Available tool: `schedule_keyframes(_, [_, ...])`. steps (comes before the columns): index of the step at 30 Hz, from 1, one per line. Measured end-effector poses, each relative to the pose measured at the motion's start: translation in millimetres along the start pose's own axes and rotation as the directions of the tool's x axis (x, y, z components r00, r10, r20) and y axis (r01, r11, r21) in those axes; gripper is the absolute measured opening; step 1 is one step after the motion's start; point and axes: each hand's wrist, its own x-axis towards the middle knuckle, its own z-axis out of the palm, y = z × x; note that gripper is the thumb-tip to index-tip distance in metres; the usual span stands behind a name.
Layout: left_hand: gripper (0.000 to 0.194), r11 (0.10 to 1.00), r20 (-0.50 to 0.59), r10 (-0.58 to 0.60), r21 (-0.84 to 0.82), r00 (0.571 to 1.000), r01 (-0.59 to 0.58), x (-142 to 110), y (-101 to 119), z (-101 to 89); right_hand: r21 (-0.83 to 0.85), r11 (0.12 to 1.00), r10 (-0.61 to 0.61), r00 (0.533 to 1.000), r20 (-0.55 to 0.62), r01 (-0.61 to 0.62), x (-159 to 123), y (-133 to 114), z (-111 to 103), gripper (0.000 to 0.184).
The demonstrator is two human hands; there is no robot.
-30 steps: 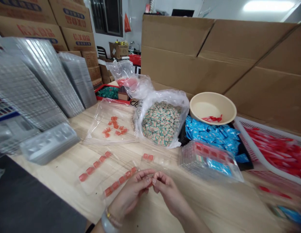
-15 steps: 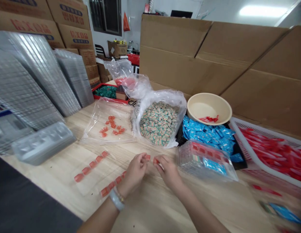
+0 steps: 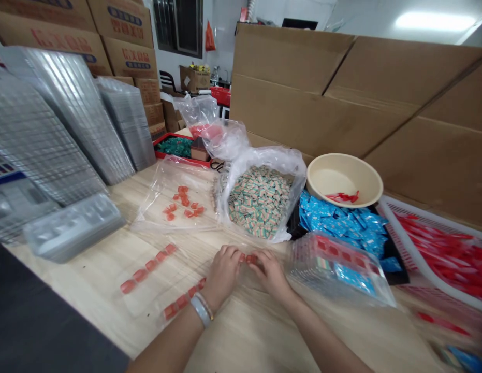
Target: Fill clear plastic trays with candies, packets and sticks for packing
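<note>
My left hand and my right hand rest side by side on the wooden table, fingers curled down over small red candies in a clear plastic tray that is hard to see. Both hands pinch at these pieces. To the left lie two more clear trays, each with a row of red candies. A filled clear box with red and blue pieces sits just right of my right hand.
A clear bag of loose red candies, an open bag of small wrapped sweets, blue packets, a beige bowl and a white basket of red sticks line the back. Stacked clear trays stand left. Cardboard walls rise behind.
Both hands have moved forward from near my body to the far tray and lowered onto the table, fingers now pressing on the red candies there.
</note>
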Motion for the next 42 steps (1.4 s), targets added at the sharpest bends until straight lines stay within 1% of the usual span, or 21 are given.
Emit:
schedule_keyframes(2, [0.021,1.0,0.003,-0.011,0.015,1.0,0.011,0.4,0.6,0.2,-0.04,0.999,0.016,1.0,-0.004,-0.016,-0.9,-1.0,-3.0,0.015])
schedule_keyframes(5, [0.019,1.0,0.003,-0.023,0.014,1.0,0.023,1.5,1.0,0.6,-0.084,0.996,0.007,1.0,0.014,-0.006,-1.7,-2.4,-6.8,0.014])
schedule_keyframes(11, [0.016,0.999,-0.017,-0.03,0.02,0.999,0.031,-0.3,4.1,-0.2,-0.048,0.998,0.045,0.998,-0.039,-0.047,-8.4,2.4,-2.7,0.014])
schedule_keyframes(15, [0.018,0.998,-0.035,-0.041,0.049,0.999,0.043,4.5,12.4,-2.9,-0.084,0.994,0.06,0.996,-0.06,-0.065,-10.8,2.2,-0.4,0.017])
schedule_keyframes(16, [0.019,0.998,-0.025,-0.022,0.058,0.999,0.023,7.7,14.7,-3.1,-0.096,0.993,0.06,0.996,-0.059,-0.065,-10.6,0.6,-0.9,0.018])
schedule_keyframes(18, [0.019,0.997,0.031,0.016,0.081,0.999,-0.018,14.9,18.7,-1.7,-0.101,0.993,0.059,0.997,-0.055,-0.064,-9.1,-4.2,-2.2,0.022])
schedule_keyframes(20, [0.02,0.995,0.103,0.017,0.1,0.995,-0.028,20.9,20.9,2.1,-0.085,0.995,0.055,0.997,-0.047,-0.058,-6.3,-9.0,-2.4,0.025])
schedule_keyframes(22, [0.022,0.995,0.153,0.001,0.097,0.988,-0.016,23.8,19.9,5.2,-0.076,0.995,0.054,0.998,-0.046,-0.057,-3.4,-11.3,-0.4,0.023])
schedule_keyframes(24, [0.021,0.998,0.181,0.026,0.053,0.983,-0.036,24.6,12.7,2.0,-0.077,0.995,0.054,0.998,-0.04,-0.057,-2.8,-9.2,3.2,0.018])
schedule_keyframes(25, [0.021,0.998,0.178,0.051,0.024,0.983,-0.056,25.2,5.7,-3.7,-0.074,0.996,0.055,0.998,-0.036,-0.057,-3.8,-6.8,4.9,0.016])
schedule_keyframes(27, [0.026,0.997,0.112,0.075,-0.015,0.991,-0.074,28.8,-16.3,-23.8,-0.059,0.997,0.048,0.998,-0.03,-0.05,-7.6,-1.5,6.5,0.015])
schedule_keyframes(28, [0.029,0.999,0.05,0.05,-0.007,0.998,-0.049,32.0,-31.1,-37.4,-0.053,0.998,0.043,0.998,-0.04,-0.045,-9.4,-0.1,6.0,0.017])
schedule_keyframes(29, [0.029,1.0,-0.024,-0.011,0.017,1.0,0.011,36.4,-47.5,-52.0,-0.051,0.998,0.038,0.997,-0.067,-0.041,-10.0,-0.7,4.5,0.021])
schedule_keyframes(30, [0.028,0.992,-0.086,-0.102,0.062,0.991,0.107,41.6,-64.7,-66.3,-0.051,0.998,0.031,0.994,-0.104,-0.037,-8.5,-3.9,2.4,0.026])
schedule_keyframes(31, [0.027,0.967,-0.145,-0.211,0.116,0.967,0.229,47.6,-81.6,-79.0,-0.048,0.999,0.017,0.99,-0.139,-0.023,-4.0,-10.0,0.3,0.03])
schedule_keyframes(32, [0.027,0.938,-0.169,-0.279,0.163,0.945,0.306,54.1,-97.1,-88.8,-0.038,0.999,-0.01,0.987,-0.161,0.004,4.1,-18.8,-1.2,0.032])
schedule_keyframes(34, [0.023,0.898,-0.187,-0.352,0.21,0.917,0.388,67.7,-121.4,-97.9,-0.002,0.995,-0.095,0.984,-0.152,0.096,32.1,-42.1,0.6,0.03])
schedule_keyframes(36, [0.02,0.88,-0.175,-0.385,0.225,0.906,0.418,80.0,-135.5,-94.4,0.025,0.982,-0.184,0.977,-0.106,0.188,72.6,-66.2,11.3,0.027])
schedule_keyframes(38, [0.018,0.862,-0.159,-0.422,0.235,0.893,0.449,88.3,-142.4,-84.8,-0.005,0.977,-0.214,0.975,-0.062,0.214,117.5,-83.2,30.0,0.027])
schedule_keyframes(40, [0.018,0.85,-0.145,-0.449,0.234,0.881,0.472,91.1,-146.5,-76.3,-0.062,0.978,-0.198,0.98,0.016,0.198,156.8,-89.7,51.5,0.03])
schedule_keyframes(42, [0.017,0.845,-0.136,-0.467,0.223,0.874,0.486,88.6,-150.7,-72.7,-0.1,0.978,-0.175,0.981,0.087,0.183,183.8,-87.2,70.0,0.031])
